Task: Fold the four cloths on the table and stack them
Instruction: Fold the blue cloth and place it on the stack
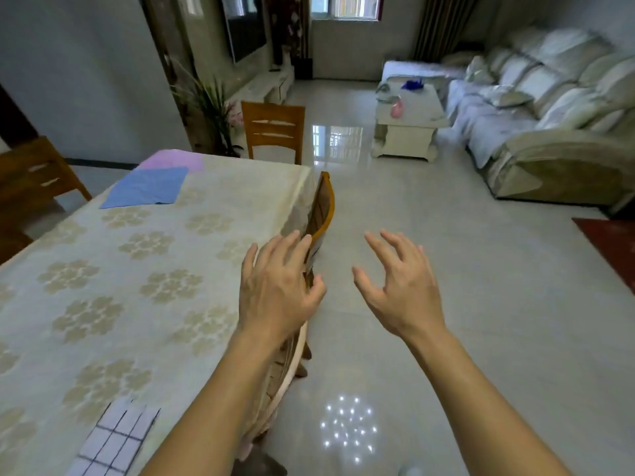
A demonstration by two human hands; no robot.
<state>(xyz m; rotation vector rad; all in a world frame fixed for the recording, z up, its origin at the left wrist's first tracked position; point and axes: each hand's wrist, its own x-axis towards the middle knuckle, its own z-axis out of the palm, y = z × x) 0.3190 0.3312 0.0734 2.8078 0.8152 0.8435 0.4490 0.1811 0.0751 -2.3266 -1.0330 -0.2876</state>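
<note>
A blue cloth [146, 187] lies flat near the far left corner of the table [206, 214], which wears a cream flowered tablecloth. A pink-purple cloth [171, 160] lies just behind it, partly under its far edge. A white cloth with a dark grid [115, 441] lies at the near edge, cut off by the frame. My left hand [278, 286] hovers with fingers spread over the table's right edge, above a chair back. My right hand [400, 286] is held out over the floor, fingers apart. Both hands hold nothing.
A wooden chair [321, 207] is tucked against the table's right side under my left hand. More wooden chairs stand at the far end [273, 127] and the left [31, 173]. Shiny tiled floor, a coffee table [407, 115] and a sofa [536, 111] lie to the right.
</note>
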